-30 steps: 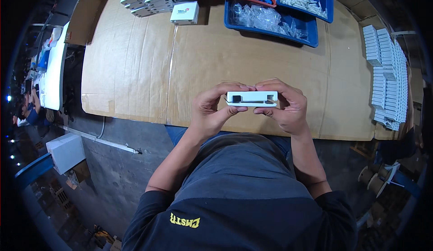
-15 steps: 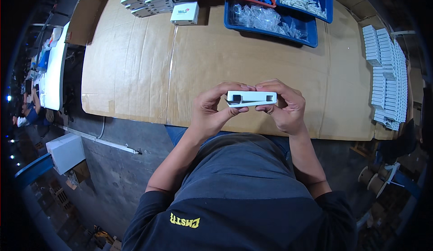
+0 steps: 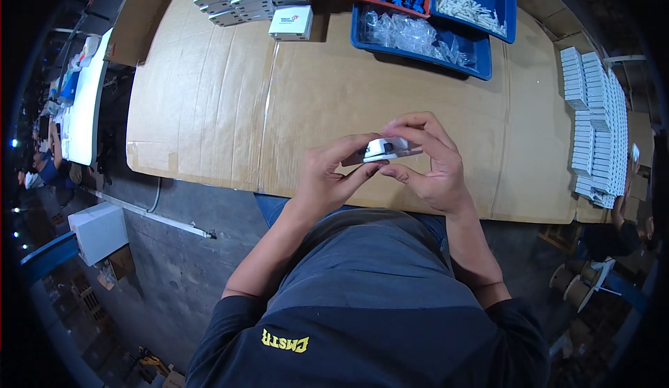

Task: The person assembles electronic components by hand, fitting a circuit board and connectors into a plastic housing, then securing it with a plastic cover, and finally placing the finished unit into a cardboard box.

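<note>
Between my two hands, above the near edge of the cardboard-covered table (image 3: 334, 95), is a small white plastic housing (image 3: 380, 150) with a dark opening in its side. My left hand (image 3: 333, 171) pinches its left end, thumb below and fingers above. My right hand (image 3: 433, 165) is curled round the other end, its fingers over the top and its thumb close under the lower edge. Fingers cover much of the housing, so its far side is hidden.
White boxes (image 3: 290, 23) are stacked at the far left. At the far side stand a red tray (image 3: 380, 2) of blue pieces, a blue tray (image 3: 421, 60) of clear plastic parts and another (image 3: 510, 12) of white pegs. Stacked white units (image 3: 592, 123) line the right edge.
The housing has turned, now showing its narrow end instead of its long side with two openings. My right hand's fingers have lifted and shifted over it; the left keeps its pinch.
</note>
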The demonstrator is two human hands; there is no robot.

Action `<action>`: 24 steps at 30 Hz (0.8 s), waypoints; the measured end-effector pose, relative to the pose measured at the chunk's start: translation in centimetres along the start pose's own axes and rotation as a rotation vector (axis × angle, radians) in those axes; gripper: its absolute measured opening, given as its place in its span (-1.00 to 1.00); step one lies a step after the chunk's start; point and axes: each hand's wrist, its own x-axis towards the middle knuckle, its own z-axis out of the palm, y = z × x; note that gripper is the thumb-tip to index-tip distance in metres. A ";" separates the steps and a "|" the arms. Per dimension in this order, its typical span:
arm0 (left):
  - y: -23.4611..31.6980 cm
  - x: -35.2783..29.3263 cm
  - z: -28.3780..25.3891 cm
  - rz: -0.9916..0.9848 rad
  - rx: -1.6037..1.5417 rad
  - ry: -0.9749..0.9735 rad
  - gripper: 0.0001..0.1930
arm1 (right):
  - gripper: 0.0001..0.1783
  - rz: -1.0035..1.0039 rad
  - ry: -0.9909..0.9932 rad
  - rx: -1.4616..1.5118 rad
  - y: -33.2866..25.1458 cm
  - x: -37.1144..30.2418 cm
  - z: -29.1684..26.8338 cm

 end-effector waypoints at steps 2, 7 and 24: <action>-0.1 -0.2 0.4 -0.003 0.069 0.013 -0.63 | -0.54 0.000 -0.074 0.075 0.0 0.0 0.3; -0.8 -0.2 1.2 0.089 0.116 0.090 -0.65 | -0.67 -0.001 -0.025 0.047 -0.3 0.3 0.8; -1.4 -1.2 1.4 -0.119 -0.462 0.092 -0.62 | -0.49 0.131 -0.014 0.389 0.8 -1.0 -0.7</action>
